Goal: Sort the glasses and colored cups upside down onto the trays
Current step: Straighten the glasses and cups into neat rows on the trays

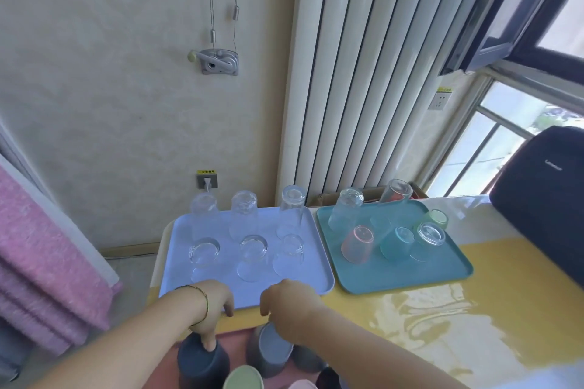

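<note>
A pale blue tray holds several clear glasses upside down in two rows. To its right a teal tray carries clear glasses, a pink cup, a light blue cup and a green cup, all upside down. My left hand grips a dark blue cup by its rim at the near edge. My right hand is closed on a grey cup beside it. More cups, green and pink, sit below.
The yellow tabletop stretches right under a glossy cover. A dark bag stands at the far right. A folded pink blanket lies to the left. A white radiator and a window are behind the trays.
</note>
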